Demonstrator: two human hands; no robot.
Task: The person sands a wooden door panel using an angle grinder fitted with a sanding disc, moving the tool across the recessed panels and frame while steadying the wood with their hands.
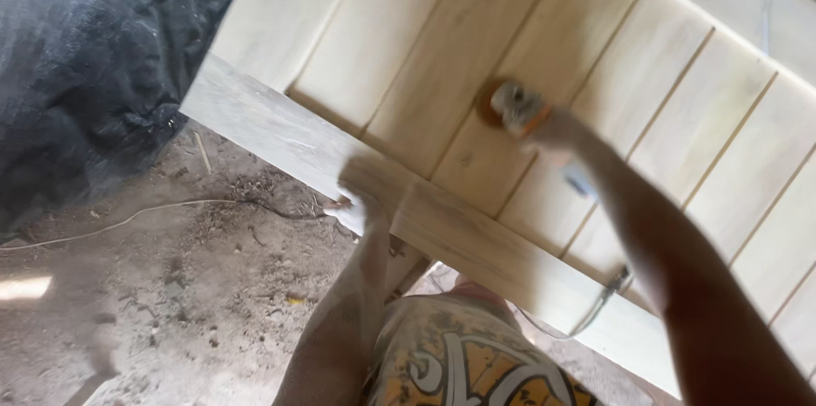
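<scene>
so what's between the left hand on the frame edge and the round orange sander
In the head view, only bare pale wood: the flat frame rail the left hand grips, then grooved panel boards up to the round orange sander held by the right hand.

the wooden panel (544,91) fills the right and far side; bare dirt floor (170,304) lies open near left, crossed by a thin cord (127,217), dark sheeting (85,57) far left.
</scene>
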